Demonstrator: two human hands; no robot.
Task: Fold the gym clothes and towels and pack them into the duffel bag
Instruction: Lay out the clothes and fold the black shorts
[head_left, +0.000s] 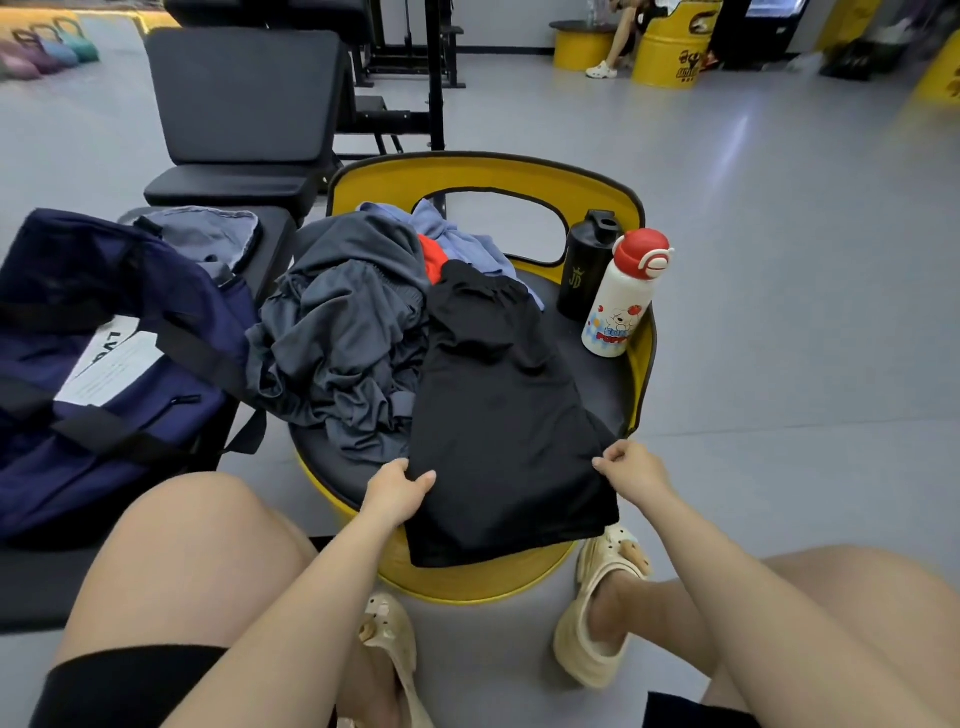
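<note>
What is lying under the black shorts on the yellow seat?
The black shorts cover the seat's dark cushion and overlap the grey clothes. A red garment peeks out behind. Anything directly beneath is hidden.

L hand (397, 486) & R hand (631, 470) both reach fwd, fingers curled, pinching (arms extended).

Black shorts (498, 415), navy duffel bag (104, 364), yellow seat (483, 171), grey clothes (337, 332)

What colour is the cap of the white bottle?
Red cap with white trim, seen in the head view.
</note>
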